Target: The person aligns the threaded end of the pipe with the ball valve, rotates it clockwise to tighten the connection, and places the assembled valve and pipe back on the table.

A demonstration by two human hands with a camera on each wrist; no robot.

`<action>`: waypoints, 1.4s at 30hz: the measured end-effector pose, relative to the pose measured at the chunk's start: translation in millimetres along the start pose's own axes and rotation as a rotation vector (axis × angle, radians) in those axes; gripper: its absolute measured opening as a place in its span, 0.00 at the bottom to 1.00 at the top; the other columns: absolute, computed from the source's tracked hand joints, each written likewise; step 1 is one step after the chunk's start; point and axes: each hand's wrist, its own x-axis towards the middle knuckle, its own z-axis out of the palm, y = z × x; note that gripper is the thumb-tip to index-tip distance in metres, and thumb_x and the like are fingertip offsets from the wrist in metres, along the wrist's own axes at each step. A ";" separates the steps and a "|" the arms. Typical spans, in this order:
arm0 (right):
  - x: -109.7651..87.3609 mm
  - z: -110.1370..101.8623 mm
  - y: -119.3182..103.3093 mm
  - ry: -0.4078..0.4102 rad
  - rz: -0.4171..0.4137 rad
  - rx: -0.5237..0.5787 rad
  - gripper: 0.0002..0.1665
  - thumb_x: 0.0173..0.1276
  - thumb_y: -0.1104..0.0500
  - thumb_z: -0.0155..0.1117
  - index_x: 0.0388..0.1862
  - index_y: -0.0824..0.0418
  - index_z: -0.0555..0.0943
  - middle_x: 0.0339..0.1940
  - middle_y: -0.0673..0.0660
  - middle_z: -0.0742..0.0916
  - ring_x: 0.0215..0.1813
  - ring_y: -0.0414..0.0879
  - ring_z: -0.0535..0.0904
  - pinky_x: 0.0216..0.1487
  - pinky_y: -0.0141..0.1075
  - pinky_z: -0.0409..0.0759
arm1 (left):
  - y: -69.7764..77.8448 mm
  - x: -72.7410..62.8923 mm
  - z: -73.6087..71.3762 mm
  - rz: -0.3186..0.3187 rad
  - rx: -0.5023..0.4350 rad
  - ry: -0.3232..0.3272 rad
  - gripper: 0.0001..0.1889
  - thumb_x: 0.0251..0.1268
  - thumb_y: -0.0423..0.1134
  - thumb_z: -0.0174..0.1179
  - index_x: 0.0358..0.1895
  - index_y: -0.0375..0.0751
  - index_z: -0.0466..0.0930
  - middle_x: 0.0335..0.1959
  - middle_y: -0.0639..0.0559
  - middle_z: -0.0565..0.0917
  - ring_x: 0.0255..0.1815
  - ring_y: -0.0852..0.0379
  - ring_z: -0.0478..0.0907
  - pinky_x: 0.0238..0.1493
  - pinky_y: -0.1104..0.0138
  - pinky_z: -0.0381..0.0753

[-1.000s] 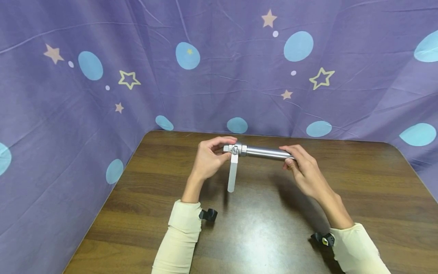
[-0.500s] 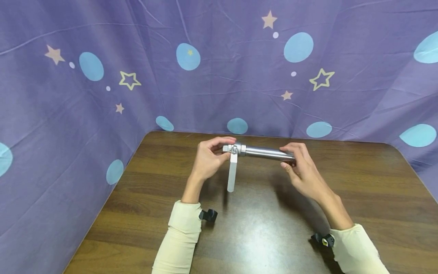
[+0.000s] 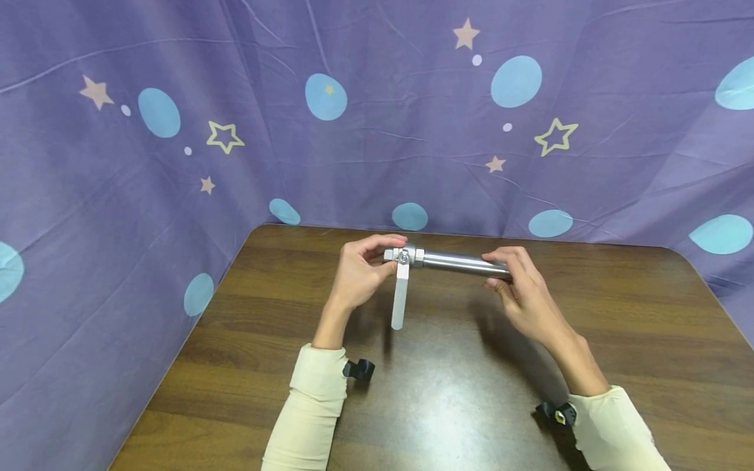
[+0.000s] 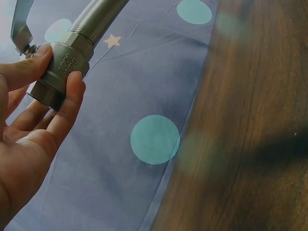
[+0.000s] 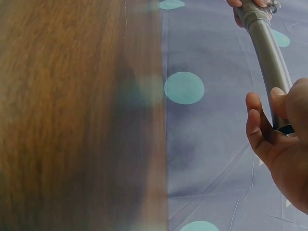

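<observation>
A silver ball valve [image 3: 410, 256] is joined to a straight steel pipe [image 3: 456, 261], and both are held level above the table. My left hand [image 3: 360, 275] pinches the valve body between thumb and fingertips at its hexagonal end. From the valve's stem the flat pale lever [image 3: 400, 301] points toward me. In the left wrist view, raised lettering shows on the valve body [image 4: 66, 60]. My right hand [image 3: 524, 294] holds the pipe's far right end, thumb on one side and fingers on the other. The right wrist view shows the pipe's dark open end [image 5: 285, 129] by the palm.
The brown wooden table [image 3: 265, 327] spreads beneath both hands. A purple curtain [image 3: 377, 118] with stars and blue dots hangs behind and to the left. Each wrist carries a small black camera mount, one on the left [image 3: 360, 370] and one on the right [image 3: 556, 413].
My right thumb came away from the pipe half a second ago and is back at its underside now, the fingers shifted around the end. The left hand and valve have stayed put.
</observation>
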 end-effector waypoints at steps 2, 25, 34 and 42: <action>0.3 -0.3 -0.3 0.002 -0.002 0.003 0.32 0.59 0.79 0.73 0.64 0.68 0.81 0.56 0.63 0.84 0.56 0.48 0.80 0.60 0.17 0.72 | 0.0 0.0 -0.1 0.001 0.000 -0.001 0.19 0.53 0.12 0.65 0.50 0.23 0.87 0.57 0.29 0.89 0.55 0.48 0.89 0.60 0.57 0.91; -0.3 -3.5 0.9 -0.045 0.029 0.080 0.30 0.68 0.81 0.65 0.69 0.69 0.80 0.56 0.62 0.87 0.39 0.38 0.86 0.47 0.16 0.83 | 0.0 0.5 0.7 -0.013 0.009 -0.007 0.19 0.53 0.13 0.64 0.51 0.23 0.87 0.58 0.30 0.89 0.55 0.44 0.89 0.59 0.57 0.91; -0.3 -4.1 1.3 -0.037 0.046 0.040 0.28 0.72 0.79 0.62 0.69 0.64 0.82 0.49 0.56 0.88 0.35 0.40 0.85 0.40 0.18 0.79 | 0.4 0.3 1.2 -0.009 0.001 -0.008 0.19 0.53 0.13 0.64 0.50 0.23 0.87 0.57 0.29 0.89 0.55 0.46 0.89 0.60 0.55 0.91; 0.1 -3.8 0.9 -0.041 0.043 0.022 0.27 0.72 0.78 0.62 0.68 0.66 0.82 0.45 0.55 0.87 0.35 0.40 0.86 0.46 0.18 0.78 | 0.0 0.5 1.4 -0.003 -0.001 -0.011 0.19 0.52 0.13 0.65 0.50 0.23 0.87 0.57 0.30 0.89 0.54 0.51 0.89 0.60 0.50 0.91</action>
